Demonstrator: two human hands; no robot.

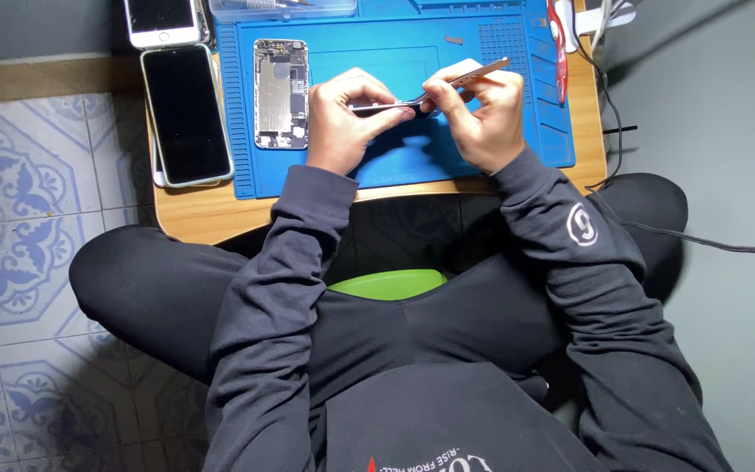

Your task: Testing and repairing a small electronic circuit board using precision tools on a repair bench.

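Both hands are working over a blue rubbery mat with ribbed edges and molded trays, laid on a small wooden table. The left hand is curled into a loose fist, fingers closed around a thin dark flat part that lies roughly left to right between the 2 hands, held just above the mat. What the part is exactly I can't tell, it's too small. The right hand pinches metal tweezers, thumb and index finger closed on them; they're slim and shiny, long axis slanting from the tip down-left, near the dark part, to the back end up-right. Both wrists are bent inward, forearms in dark sleeves coming up from the lap.

Just left of the hands, an opened phone lies flat on the mat, its metal insides showing, long axis pointing away from the person. Left of the mat sits a glossy black screen, with a white phone above it.
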